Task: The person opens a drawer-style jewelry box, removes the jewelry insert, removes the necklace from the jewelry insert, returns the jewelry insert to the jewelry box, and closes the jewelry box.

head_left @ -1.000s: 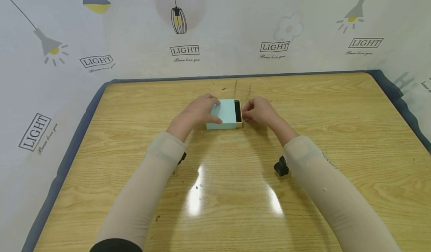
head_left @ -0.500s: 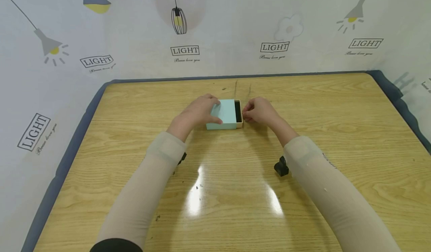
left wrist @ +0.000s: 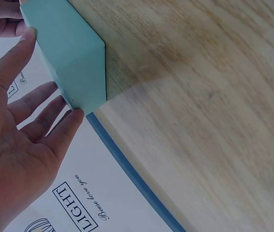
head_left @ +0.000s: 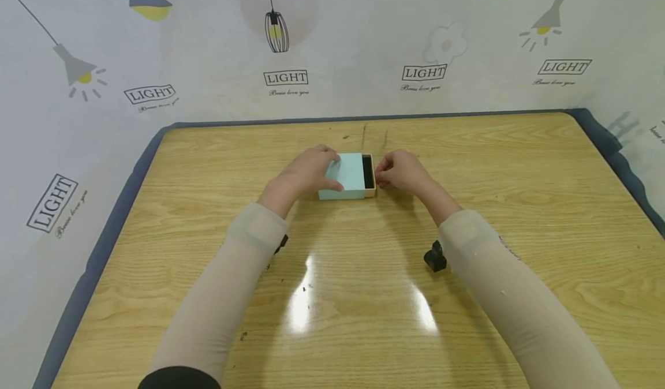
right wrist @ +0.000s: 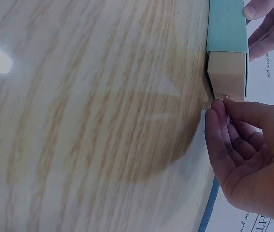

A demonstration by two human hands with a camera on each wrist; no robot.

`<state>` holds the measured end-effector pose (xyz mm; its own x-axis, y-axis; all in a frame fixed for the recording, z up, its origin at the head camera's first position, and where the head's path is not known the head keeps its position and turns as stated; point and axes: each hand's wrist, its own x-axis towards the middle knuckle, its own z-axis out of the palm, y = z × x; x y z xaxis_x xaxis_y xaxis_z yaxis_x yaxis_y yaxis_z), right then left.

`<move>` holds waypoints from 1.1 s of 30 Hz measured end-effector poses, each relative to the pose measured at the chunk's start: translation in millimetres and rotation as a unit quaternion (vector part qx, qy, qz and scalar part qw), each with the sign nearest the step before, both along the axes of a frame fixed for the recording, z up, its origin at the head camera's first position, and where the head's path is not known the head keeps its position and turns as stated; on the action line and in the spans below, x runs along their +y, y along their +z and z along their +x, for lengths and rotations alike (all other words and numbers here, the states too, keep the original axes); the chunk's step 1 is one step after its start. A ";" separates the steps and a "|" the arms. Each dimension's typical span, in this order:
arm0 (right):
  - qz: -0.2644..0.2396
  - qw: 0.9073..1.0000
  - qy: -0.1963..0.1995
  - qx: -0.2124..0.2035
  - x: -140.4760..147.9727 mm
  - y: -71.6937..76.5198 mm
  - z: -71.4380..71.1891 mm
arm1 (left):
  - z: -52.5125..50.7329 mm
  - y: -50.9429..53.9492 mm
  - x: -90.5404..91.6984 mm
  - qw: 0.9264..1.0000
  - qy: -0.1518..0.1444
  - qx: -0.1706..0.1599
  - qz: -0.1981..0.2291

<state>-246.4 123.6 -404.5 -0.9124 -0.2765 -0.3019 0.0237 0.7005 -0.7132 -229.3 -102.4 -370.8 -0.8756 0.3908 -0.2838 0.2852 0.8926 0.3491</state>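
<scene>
Gripping the teal box sleeve (head_left: 349, 173), toward the far side of the wood table (head_left: 519, 175), left hand (head_left: 305, 172) spans it thumb-to-fingers while right hand (head_left: 400, 171) pinches the end of the tan drawer (right wrist: 227, 72); probably light, stiff, crushable card, best held by its edges.

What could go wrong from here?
Slip: the right hand seems to pinch only the end of the inner tray, so its fingers may lose it.
Drag: the left hand steadies the teal sleeve on a glossy table; the whole box might slide under a pull.
Overshoot: the tray is partly out; a hard tug could jerk it free.
</scene>
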 end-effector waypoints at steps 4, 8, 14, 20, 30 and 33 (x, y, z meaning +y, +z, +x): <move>0.000 1.000 0.000 -0.002 0.1 -0.3 -0.4 | 0.4 0.5 0.2 1.000 0.000 -0.002 -0.001; 0.001 1.000 0.001 -0.002 0.4 -0.4 -0.7 | 0.9 0.8 0.3 1.000 0.000 0.001 0.000; 0.001 1.000 0.000 -0.005 0.9 0.2 -0.7 | 1.3 1.2 0.3 1.000 -0.001 0.002 -0.001; 0.002 1.000 0.001 -0.006 2.3 1.5 -0.2 | 1.3 1.1 0.1 1.000 0.002 0.001 -0.001; -0.002 1.000 -0.005 -0.009 2.9 2.9 0.4 | -0.3 -1.0 -0.2 1.000 0.000 0.003 0.000; -0.002 1.000 -0.007 -0.007 3.4 2.2 0.4 | -0.4 -0.8 -0.2 1.000 -0.001 0.003 0.000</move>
<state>-246.1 126.9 -402.2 -0.9118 -0.2649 -0.3137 0.0433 0.6978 -0.7150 -229.7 -102.5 -371.6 -0.8769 0.3920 -0.2781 0.2883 0.8920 0.3482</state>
